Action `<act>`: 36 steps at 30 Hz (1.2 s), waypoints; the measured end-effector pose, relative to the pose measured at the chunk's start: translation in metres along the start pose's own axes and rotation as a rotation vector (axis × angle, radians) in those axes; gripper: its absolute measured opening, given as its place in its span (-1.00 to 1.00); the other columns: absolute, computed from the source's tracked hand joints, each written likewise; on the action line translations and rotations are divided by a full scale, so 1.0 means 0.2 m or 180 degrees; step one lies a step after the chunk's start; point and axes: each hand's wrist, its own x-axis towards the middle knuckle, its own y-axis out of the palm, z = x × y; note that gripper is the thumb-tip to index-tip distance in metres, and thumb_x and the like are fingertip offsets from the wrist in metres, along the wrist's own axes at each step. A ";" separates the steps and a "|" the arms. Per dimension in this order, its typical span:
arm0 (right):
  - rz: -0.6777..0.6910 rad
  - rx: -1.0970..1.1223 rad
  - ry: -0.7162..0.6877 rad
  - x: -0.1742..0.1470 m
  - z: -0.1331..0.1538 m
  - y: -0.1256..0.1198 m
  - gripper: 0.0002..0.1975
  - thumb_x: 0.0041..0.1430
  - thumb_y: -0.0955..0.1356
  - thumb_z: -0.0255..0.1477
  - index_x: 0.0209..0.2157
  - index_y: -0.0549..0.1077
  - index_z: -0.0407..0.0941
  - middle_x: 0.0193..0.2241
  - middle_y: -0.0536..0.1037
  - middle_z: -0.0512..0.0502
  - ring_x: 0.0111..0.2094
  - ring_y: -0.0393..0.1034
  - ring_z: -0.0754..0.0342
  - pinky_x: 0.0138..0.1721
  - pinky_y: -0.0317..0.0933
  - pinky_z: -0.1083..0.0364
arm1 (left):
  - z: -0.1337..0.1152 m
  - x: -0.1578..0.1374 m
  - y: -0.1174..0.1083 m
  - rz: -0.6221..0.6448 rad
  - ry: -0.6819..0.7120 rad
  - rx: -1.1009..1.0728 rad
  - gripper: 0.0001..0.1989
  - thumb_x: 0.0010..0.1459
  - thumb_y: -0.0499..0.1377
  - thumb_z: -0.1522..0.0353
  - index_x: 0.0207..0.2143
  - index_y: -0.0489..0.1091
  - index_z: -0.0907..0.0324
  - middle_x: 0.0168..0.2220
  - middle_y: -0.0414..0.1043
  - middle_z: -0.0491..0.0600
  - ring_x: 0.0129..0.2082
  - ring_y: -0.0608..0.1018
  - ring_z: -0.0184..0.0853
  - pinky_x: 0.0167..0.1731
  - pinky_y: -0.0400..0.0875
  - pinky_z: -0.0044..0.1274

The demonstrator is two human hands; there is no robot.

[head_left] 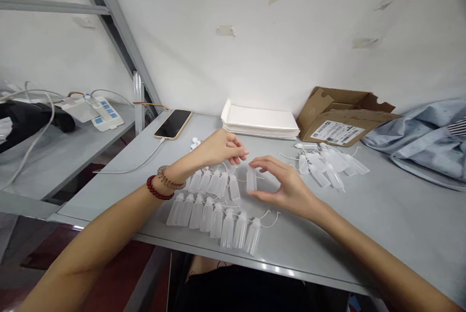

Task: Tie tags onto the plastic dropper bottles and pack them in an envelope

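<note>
My right hand (pixel 286 183) grips a small translucent plastic squeeze bottle (pixel 251 179) between thumb and fingertips, keeping it roughly upright over the table. Just left of its top, my left hand (pixel 233 147) has its fingers curled together; whether anything is pinched in them is hidden. Below the hands lies a front row of similar bottles (pixel 206 216) with thin strap-like tails. Another row of bottles (pixel 209 182) lies behind it, partly covered by my left hand and wrist. One bottle (pixel 234 188) at that row's right end is beside the held one.
A loose pile of bottles (pixel 327 164) lies at right, before an open cardboard box (pixel 338 117). White flat sheets or envelopes (pixel 260 120) are stacked against the wall. A phone (pixel 174 123) with a cable is at back left. Bluish fabric (pixel 422 137) covers the far right.
</note>
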 end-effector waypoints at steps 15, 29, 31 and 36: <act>-0.1112 -0.0755 -0.0965 -0.03 0.01 -0.05 -0.55 0.11 0.40 -0.52 0.06 0.36 -0.13 0.00 0.49 -0.28 0.01 0.42 -0.03 0.02 0.38 -0.04 | -0.06 -0.06 0.10 0.0210 0.0068 -0.1815 -0.77 0.06 0.29 0.28 -0.32 0.51 0.29 -0.34 0.51 -0.03 -0.28 0.54 -0.43 -0.08 0.40 -0.50; -0.1080 0.1053 -0.0063 -0.04 0.04 -0.12 -0.68 -0.01 0.46 -0.51 -0.17 0.49 -0.04 -0.10 0.54 -0.14 -0.07 0.45 -0.04 -0.09 0.40 -0.05 | -0.17 0.03 0.06 0.0572 -0.0148 -0.1385 -0.78 0.06 0.28 0.28 -0.44 0.47 0.29 -0.47 0.47 -0.05 -0.51 0.48 -0.50 -0.34 0.40 -0.54; -0.1018 0.1893 0.0278 -0.05 0.02 -0.14 -0.73 0.01 0.45 -0.50 -0.19 0.50 -0.01 -0.09 0.54 -0.09 -0.08 0.46 -0.02 -0.08 0.39 -0.05 | -0.17 0.05 0.06 0.0831 -0.0169 -0.1501 -0.77 0.07 0.27 0.27 -0.46 0.47 0.29 -0.47 0.45 -0.05 -0.52 0.46 -0.51 -0.39 0.36 -0.56; -0.1064 0.2962 0.0664 -0.06 -0.03 -0.19 -0.81 0.04 0.45 -0.44 -0.25 0.52 0.01 -0.07 0.54 -0.03 -0.04 0.43 0.02 -0.12 0.38 0.07 | -0.19 0.10 0.11 0.0890 -0.0276 -0.1791 -0.70 0.04 0.28 0.20 -0.49 0.46 0.30 -0.50 0.35 -0.09 -0.54 0.36 -0.53 -0.51 0.23 -0.59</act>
